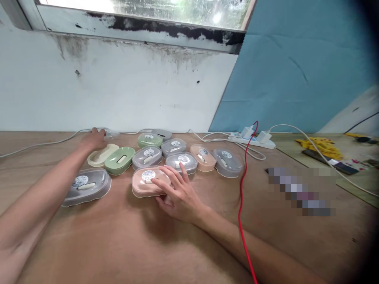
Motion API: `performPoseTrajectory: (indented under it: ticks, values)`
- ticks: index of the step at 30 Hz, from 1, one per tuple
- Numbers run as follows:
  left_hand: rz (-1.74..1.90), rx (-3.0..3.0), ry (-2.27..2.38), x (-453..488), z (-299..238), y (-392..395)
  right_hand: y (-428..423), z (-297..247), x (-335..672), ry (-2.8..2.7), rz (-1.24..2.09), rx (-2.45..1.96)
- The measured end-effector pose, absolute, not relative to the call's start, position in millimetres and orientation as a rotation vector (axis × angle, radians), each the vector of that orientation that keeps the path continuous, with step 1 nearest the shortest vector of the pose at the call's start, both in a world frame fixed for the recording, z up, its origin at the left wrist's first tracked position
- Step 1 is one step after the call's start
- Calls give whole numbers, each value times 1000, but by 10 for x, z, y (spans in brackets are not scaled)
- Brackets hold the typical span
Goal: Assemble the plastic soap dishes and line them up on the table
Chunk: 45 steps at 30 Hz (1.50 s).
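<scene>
Clamping front pink box (139,184) w/ R fingers (162,185), L fingers (101,132) at blurry clear plastic (112,135), grip unclear

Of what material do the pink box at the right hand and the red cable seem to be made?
Pink oval box: probably plastic, smooth and slightly glossy; soft highlights show on top.
Red cable: perhaps rubber or plastic outside, smooth; it bends in even curves.

**Scruffy makeshift workroom, looks like**

Stained white wall (133,86), patchy black paint on the window frame (162,29), blue sheet (290,63) alongside, power strip (254,142) right on the tabletop (183,256). Could be a home, can't really tell.
</scene>
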<state>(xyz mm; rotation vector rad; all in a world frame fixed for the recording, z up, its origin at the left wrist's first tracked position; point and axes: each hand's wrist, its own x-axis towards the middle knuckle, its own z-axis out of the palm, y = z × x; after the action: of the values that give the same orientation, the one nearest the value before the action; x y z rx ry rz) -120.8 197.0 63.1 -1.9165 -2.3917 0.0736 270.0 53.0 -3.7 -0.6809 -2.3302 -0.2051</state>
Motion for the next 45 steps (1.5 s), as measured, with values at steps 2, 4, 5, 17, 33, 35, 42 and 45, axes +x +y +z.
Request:
performPoseTrajectory:
  ticks: [2,4,5,17,33,35,42,45]
  values:
    - [158,-2031,-2396,-1221,642,2010,531,-41,2696,-2332,-201,-681]
    - [240,-2136,-2399,-1230,639,2041,530,-43,2690,-2336,-204,-685]
    - [264,-2169,-2398,-1236,633,2050,529,-42,2687,-2337,-207,-687]
    - [324,-2270,-2313,-1378,630,1863,501,-30,2669,-2326,-204,-687]
    - [-288,-2894,-1343,-209,1293,643,562,61,2799,-2097,2,-749]
    - [-197,-2923,-1030,102,1130,333,566,68,2821,-2051,39,-741]
    - [-148,-2778,-586,579,568,129,588,45,2815,-2066,68,-667]
    - [-169,-2793,-536,593,489,298,597,36,2818,-2078,76,-681]
